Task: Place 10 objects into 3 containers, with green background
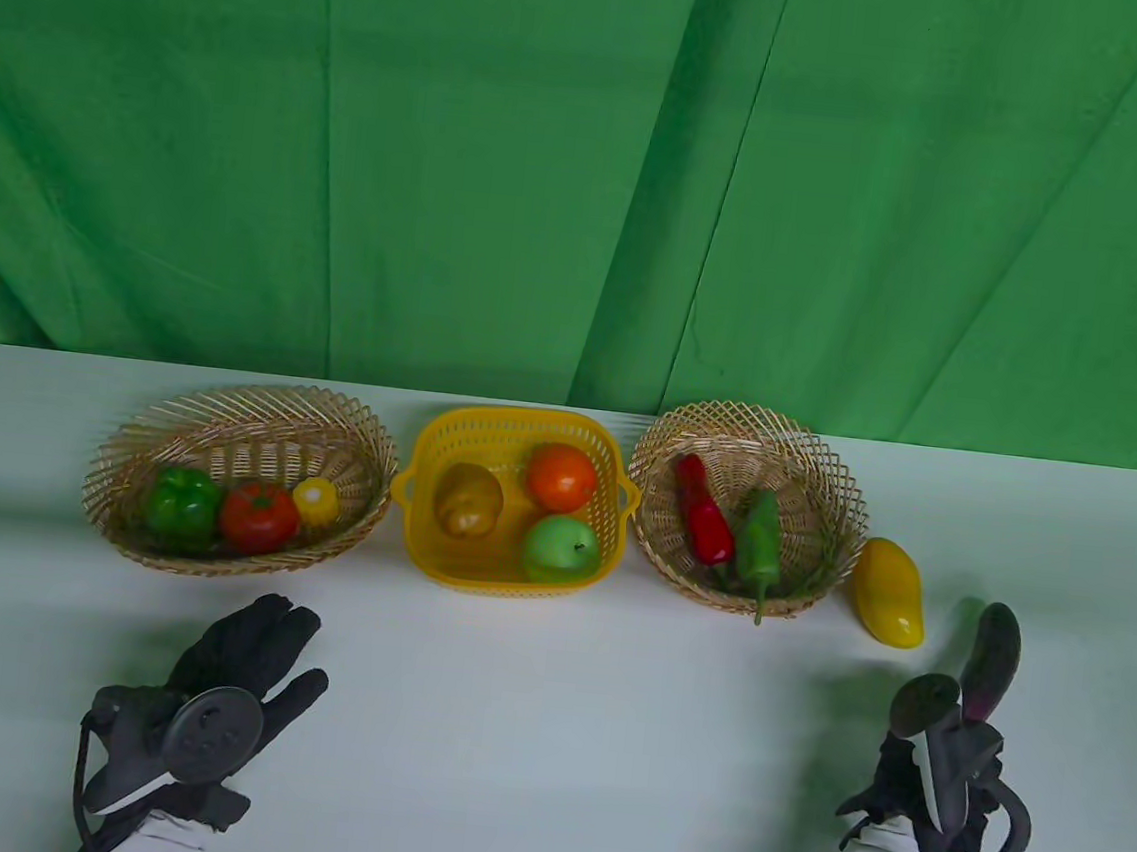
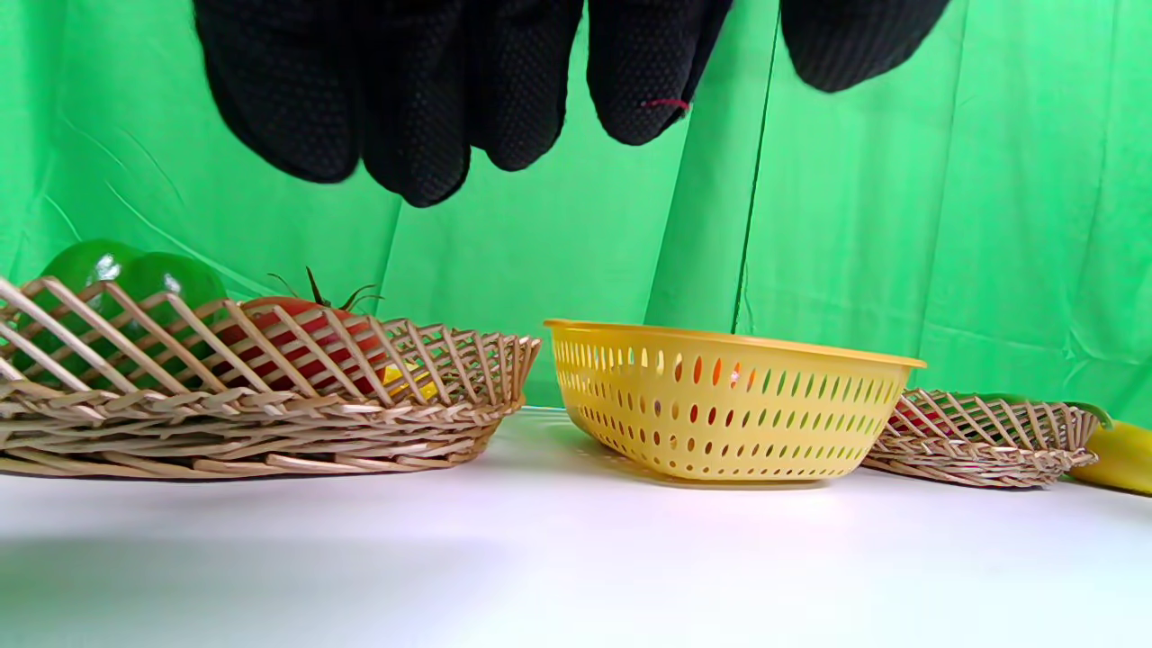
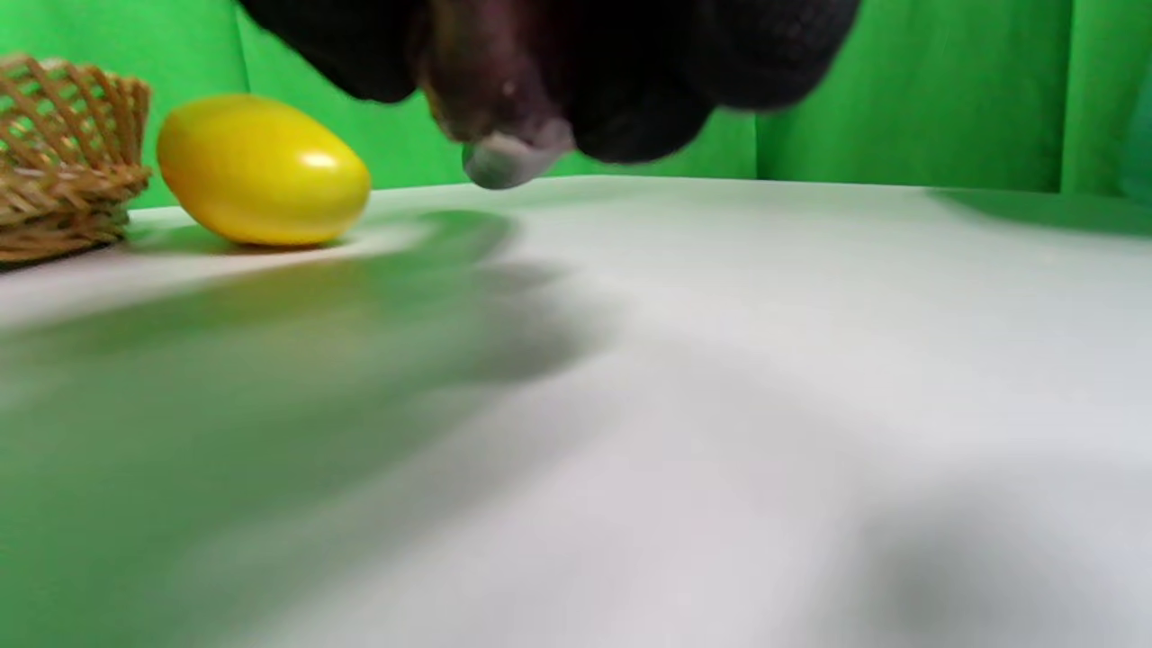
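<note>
From the table view, three containers stand in a row along the far side of the white table (image 1: 518, 743). The left wicker basket (image 1: 138, 465) holds three things: a green bell pepper (image 1: 183, 501), a tomato (image 1: 259, 515) and a small yellow pepper (image 1: 316, 499). The yellow plastic basket (image 1: 426, 548) in the middle also holds three: a pear (image 1: 468, 503), an orange (image 1: 563, 477) and a green apple (image 1: 562, 549). The right wicker basket (image 1: 839, 487) holds two: a red chili (image 1: 703, 525) and a green chili (image 1: 760, 542). That makes eight of ten placed. Two are left: a yellow mango (image 1: 891, 592) lying on the table just right of the right basket, and a dark purple eggplant (image 1: 993, 660), which the right hand (image 1: 936, 783) grips at the near right, lifted with its tip pointing away. The left hand (image 1: 222, 684) rests near the table, near left, fingers loosely extended and holding nothing. By my judgement the job is four-fifths done.

In the left wrist view, the left hand's fingers (image 2: 414, 117) hang slack and empty above the table; all three baskets show, with the tomato (image 2: 288, 346) and green pepper (image 2: 108, 279) behind the left basket's weave (image 2: 270, 423).

In the right wrist view, the gloved fingers (image 3: 738, 54) close around the eggplant (image 3: 486, 81), its pale end (image 3: 508, 162) held above the tabletop. One mango (image 3: 263, 171) lies at the far left, just beside the basket edge (image 3: 63, 171).
</note>
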Tool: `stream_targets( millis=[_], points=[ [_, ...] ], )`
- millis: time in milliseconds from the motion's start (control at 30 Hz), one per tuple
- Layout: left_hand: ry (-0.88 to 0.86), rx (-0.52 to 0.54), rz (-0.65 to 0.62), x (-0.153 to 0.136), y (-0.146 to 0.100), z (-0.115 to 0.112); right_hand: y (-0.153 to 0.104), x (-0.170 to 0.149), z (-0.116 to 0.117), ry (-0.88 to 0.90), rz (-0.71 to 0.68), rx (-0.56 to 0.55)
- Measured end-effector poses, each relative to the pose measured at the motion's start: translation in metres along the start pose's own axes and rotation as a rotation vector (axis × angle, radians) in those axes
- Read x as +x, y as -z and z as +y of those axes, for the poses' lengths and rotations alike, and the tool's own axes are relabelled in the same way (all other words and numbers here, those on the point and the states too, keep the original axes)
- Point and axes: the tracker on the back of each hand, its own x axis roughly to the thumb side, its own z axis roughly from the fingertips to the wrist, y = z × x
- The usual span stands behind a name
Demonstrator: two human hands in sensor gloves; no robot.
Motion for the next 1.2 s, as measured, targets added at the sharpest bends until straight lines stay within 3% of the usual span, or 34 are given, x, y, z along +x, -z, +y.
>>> stream_targets(
  millis=[367,667,967,1200],
  points=[
    [-0.003,0.004,0.000,0.000,0.000,0.000,-0.008,0.032,-0.023,0.031,-0.110,-0.082],
    [-0.005,0.008,0.008,-0.002,-0.001,0.001,-0.019,0.080,-0.041,0.039,-0.243,-0.123],
    [-0.005,0.007,0.021,-0.005,-0.002,0.001,-0.021,0.127,-0.045,0.028,-0.346,-0.082],
    [-0.005,0.005,0.038,-0.009,-0.002,0.001,-0.012,0.145,-0.042,0.037,-0.362,-0.021]
  ],
)
